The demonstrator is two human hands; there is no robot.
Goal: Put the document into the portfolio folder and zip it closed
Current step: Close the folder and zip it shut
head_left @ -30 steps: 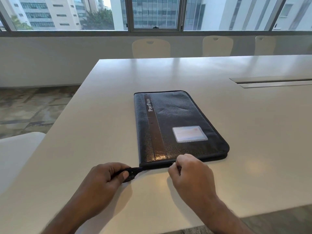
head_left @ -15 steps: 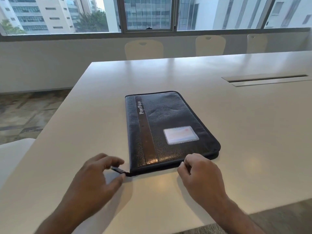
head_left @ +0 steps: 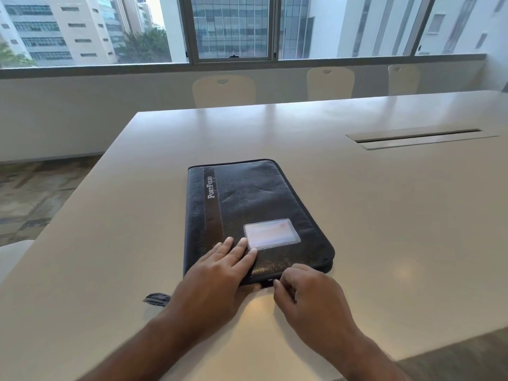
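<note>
Fingers of your left hand (head_left: 220,273) lie straight and flat on the folder (head_left: 255,215), pressing its near left corner beside the clear card window (head_left: 272,234). Your right hand (head_left: 308,295) is curled, fingertips pinching at the folder's near edge where the zipper runs; the pull itself is hidden. Half a second ago your left hand pinched the strap (head_left: 156,299); now that strap lies loose on the table (head_left: 384,229). One folder, one strap, three chairs (head_left: 224,90) beyond.
</note>
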